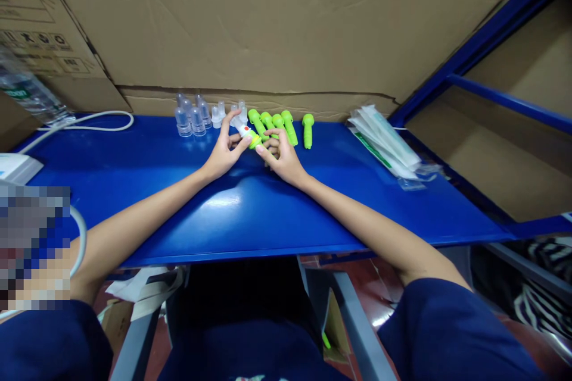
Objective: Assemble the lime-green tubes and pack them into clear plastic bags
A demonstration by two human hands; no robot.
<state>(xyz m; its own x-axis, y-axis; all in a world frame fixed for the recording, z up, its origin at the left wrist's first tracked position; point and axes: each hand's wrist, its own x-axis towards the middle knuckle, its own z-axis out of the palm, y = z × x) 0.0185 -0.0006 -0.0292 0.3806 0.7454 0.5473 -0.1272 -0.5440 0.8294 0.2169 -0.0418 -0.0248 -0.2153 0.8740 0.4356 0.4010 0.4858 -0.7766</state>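
Both my hands meet over the blue table, their fingertips on one small plastic piece (254, 140), white with a red spot at one end and yellow-green at the other. My left hand (227, 147) pinches its white end. At the yellow-green end are the fingers of my right hand (282, 158), which partly hide it. Just beyond lie several bright green torch-shaped handles (289, 126), with one green handle (308, 131) apart to the right. Behind my left hand stand small clear caps (218, 114) and, farther left, several clear plastic bottles (183, 122).
White-green plastic packets (384, 140) lie at the table's right. A white cable (102, 113) loops across the left side, near a white device (20, 168) and a water bottle (33, 92). Cardboard (268, 24) walls the back; a blue metal frame (504, 101) borders the right.
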